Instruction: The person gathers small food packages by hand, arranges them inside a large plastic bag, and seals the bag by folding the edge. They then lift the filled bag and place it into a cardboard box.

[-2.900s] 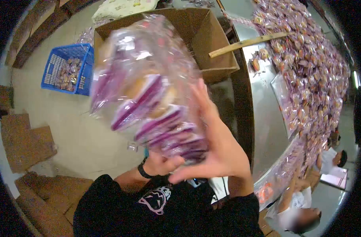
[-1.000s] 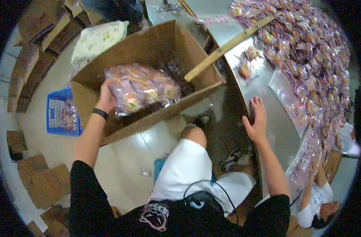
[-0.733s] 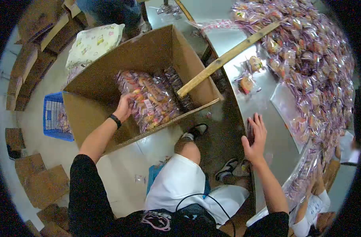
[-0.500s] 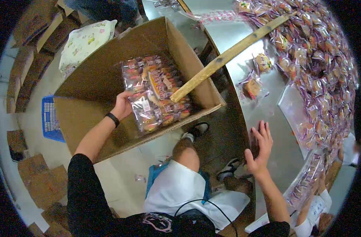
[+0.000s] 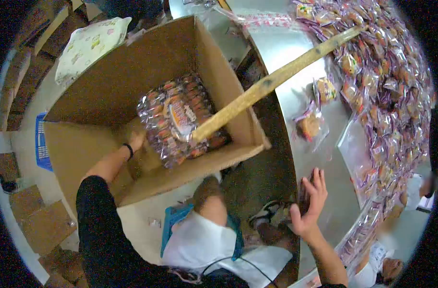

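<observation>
A large open cardboard box [image 5: 84,144] stands at the left, with a clear bag of packed pastries [image 5: 180,117] inside it. My left hand [image 5: 138,139] is down in the box at the left edge of the bag; its fingers are partly hidden, so its grip is unclear. A wooden stick [image 5: 271,81] reaches from over the bag across to the metal table [image 5: 286,110]. Over the table's near edge is my right hand [image 5: 311,204], fingers apart and holding nothing. Two wrapped pastries [image 5: 325,90] lie beyond it.
A big heap of wrapped pastries [image 5: 386,96] covers the table's right side. A long clear pack [image 5: 360,235] lies near a co-worker [image 5: 374,261] at the lower right. At the left are a blue basket [image 5: 42,141], a patterned cushion [image 5: 89,48] and cardboard boxes [image 5: 46,225].
The pastry bag sits lower in the box, and my left hand has gone deeper with it. The view has shifted slightly. My right hand remains open over the table edge.
</observation>
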Action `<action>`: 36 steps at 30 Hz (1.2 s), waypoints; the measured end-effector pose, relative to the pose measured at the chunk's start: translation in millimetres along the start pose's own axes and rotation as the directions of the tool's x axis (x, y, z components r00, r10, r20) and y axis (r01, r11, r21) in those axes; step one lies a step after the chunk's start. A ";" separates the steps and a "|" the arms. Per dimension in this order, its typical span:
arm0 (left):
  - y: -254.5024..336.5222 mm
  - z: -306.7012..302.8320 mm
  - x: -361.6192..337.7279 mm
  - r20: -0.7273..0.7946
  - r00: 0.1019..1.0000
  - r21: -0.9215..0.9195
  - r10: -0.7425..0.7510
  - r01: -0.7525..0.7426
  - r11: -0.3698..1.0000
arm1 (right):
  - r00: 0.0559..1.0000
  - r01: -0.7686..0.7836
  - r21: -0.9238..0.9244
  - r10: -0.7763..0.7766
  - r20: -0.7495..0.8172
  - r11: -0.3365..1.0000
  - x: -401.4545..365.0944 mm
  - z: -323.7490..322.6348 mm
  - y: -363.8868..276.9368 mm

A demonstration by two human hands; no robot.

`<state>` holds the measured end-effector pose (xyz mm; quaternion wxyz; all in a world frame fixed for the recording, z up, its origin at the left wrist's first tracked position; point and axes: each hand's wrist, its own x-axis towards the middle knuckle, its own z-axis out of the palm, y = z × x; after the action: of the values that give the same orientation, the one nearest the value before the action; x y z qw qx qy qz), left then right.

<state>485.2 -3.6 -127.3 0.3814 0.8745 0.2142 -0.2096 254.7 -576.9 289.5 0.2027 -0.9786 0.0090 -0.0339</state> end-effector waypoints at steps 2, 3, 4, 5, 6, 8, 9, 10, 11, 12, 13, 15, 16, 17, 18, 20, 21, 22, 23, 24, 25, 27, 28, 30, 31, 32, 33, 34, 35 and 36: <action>21.6 4.7 -9.6 0.112 0.992 -0.023 0.054 -0.052 0.998 | 1.000 -0.021 -0.016 0.021 0.002 1.000 0.4 -1.1 1.5; 29.8 6.5 -14.4 0.143 0.987 -0.018 0.078 -0.076 0.997 | 0.999 -0.032 -0.008 0.032 0.019 0.999 -0.1 1.0 0.9; 35.2 11.8 -15.5 0.168 0.981 -0.011 0.094 -0.093 0.996 | 1.000 0.010 0.012 -0.010 0.016 1.000 0.5 2.2 4.3; 38.8 14.9 -16.1 0.179 0.978 -0.017 0.108 -0.106 0.994 | 1.000 0.015 -0.005 -0.014 0.023 1.000 0.7 4.7 5.9; 41.4 19.7 -16.7 0.188 0.975 -0.029 0.121 -0.117 0.993 | 0.999 0.014 -0.027 -0.013 0.036 1.000 -1.3 4.2 7.3; 43.7 32.2 -14.6 0.182 0.971 -0.103 0.156 -0.139 0.985 | 0.999 -0.002 -0.066 0.005 0.048 0.998 -4.7 4.2 8.5; 45.3 34.8 -13.2 0.169 0.971 -0.161 0.172 -0.144 0.976 | 0.999 -0.006 -0.068 0.009 0.051 0.998 -5.4 5.8 7.9; 55.1 34.9 -14.1 0.184 0.970 -0.393 0.157 -0.074 0.917 | 0.998 -0.004 -0.072 0.008 0.054 0.997 -5.1 5.2 8.3; 59.5 29.4 -22.5 0.203 0.967 -0.286 0.153 -0.091 0.954 | 0.998 -0.007 -0.082 0.012 0.063 0.997 -5.2 2.7 8.1; 77.5 19.8 -38.3 0.222 0.964 -0.174 0.149 -0.111 0.978 | 0.998 -0.006 -0.067 0.011 0.063 0.998 -4.0 3.0 6.1; 96.9 10.0 -54.5 0.240 0.960 -0.062 0.144 -0.133 0.989 | 0.998 -0.009 -0.060 0.012 0.060 0.998 -3.1 3.1 2.8; 93.5 11.1 -60.1 0.244 0.949 -0.122 0.200 -0.175 0.977 | 0.999 -0.003 -0.053 0.005 0.040 0.999 0.4 4.4 -1.5; 83.9 14.0 -59.0 0.252 0.928 -0.142 0.275 -0.245 0.959 | 0.999 -0.001 -0.049 0.003 0.038 0.999 -0.2 4.6 -4.1; 74.5 16.7 -58.1 0.259 0.902 -0.165 0.347 -0.312 0.936 | 0.999 -0.002 -0.042 0.003 0.041 0.999 -0.2 3.6 -8.1; 75.0 14.7 -55.9 0.312 0.881 -0.144 0.357 -0.327 0.934 | 1.000 0.002 -0.034 -0.001 0.027 0.999 1.2 3.9 -13.2; 74.1 6.9 -37.9 0.432 0.860 -0.013 0.271 -0.294 0.956 | 1.000 0.020 -0.015 -0.020 -0.005 1.000 4.4 6.3 -25.7; 74.7 2.5 -28.8 0.488 0.843 0.055 0.225 -0.287 0.956 | 1.000 0.001 0.000 -0.001 -0.007 1.000 3.5 5.2 -33.6; 92.9 -1.5 -22.1 0.538 0.838 0.224 0.088 -0.244 0.944 | 1.000 -0.005 -0.005 0.005 -0.019 1.000 4.6 5.7 -38.5; 105.7 -6.5 -23.8 0.586 0.808 0.322 0.060 -0.301 0.897 | 0.999 -0.017 -0.017 0.016 -0.031 1.000 6.6 3.7 -41.0; 127.1 -14.5 -30.7 0.632 0.774 0.408 0.032 -0.368 0.836 | 0.999 -0.017 -0.024 0.016 -0.039 1.000 8.8 0.8 -45.1; 149.7 -22.9 -38.4 0.676 0.737 0.476 0.003 -0.439 0.762 | 0.999 -0.015 -0.029 0.014 -0.050 0.999 9.6 -0.3 -51.6; 132.1 -39.9 -42.2 0.641 0.762 0.530 0.091 -0.525 0.666 | 0.993 -0.019 -0.038 0.014 -0.120 0.999 9.0 1.9 -60.2; 127.4 -45.3 -45.2 0.619 0.777 0.582 0.113 -0.551 0.599 | 0.990 -0.005 -0.031 0.000 -0.144 0.999 6.5 2.4 -52.4; 139.8 -71.1 -63.1 0.675 0.682 0.395 0.281 -0.656 0.644 | 0.982 -0.003 -0.037 -0.004 -0.188 0.999 4.2 6.6 -53.1; 150.0 -89.6 -76.8 0.693 0.625 0.295 0.359 -0.700 0.650 | 0.977 -0.007 -0.038 -0.001 -0.215 0.999 5.6 10.8 -52.9; 199.4 -122.6 -138.4 0.691 0.617 0.261 0.378 -0.700 0.665 | 0.974 -0.004 -0.033 -0.003 -0.225 0.999 6.0 12.3 -54.5; 208.0 -134.8 -161.9 0.698 0.579 0.244 0.422 -0.746 0.619 | 0.971 -0.011 -0.035 0.002 -0.239 0.999 4.2 11.4 -53.9; 218.2 -142.9 -184.6 0.703 0.533 0.224 0.472 -0.795 0.564 | 0.967 0.003 -0.034 -0.012 -0.255 0.999 1.9 14.0 -49.4; 242.4 -160.8 -229.8 0.676 0.546 0.157 0.494 -0.762 0.628 | 0.960 0.009 -0.039 -0.020 -0.278 0.999 0.7 16.3 -46.4; 257.9 -170.5 -275.0 0.652 0.555 0.085 0.517 -0.731 0.677 | 0.950 0.026 -0.048 -0.039 -0.311 0.999 -0.5 18.8 -43.6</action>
<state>432.2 -92.8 273.2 0.3161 0.8365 -0.2834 -0.3464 255.7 -529.4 289.6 0.1769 -0.9652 0.0254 -0.1910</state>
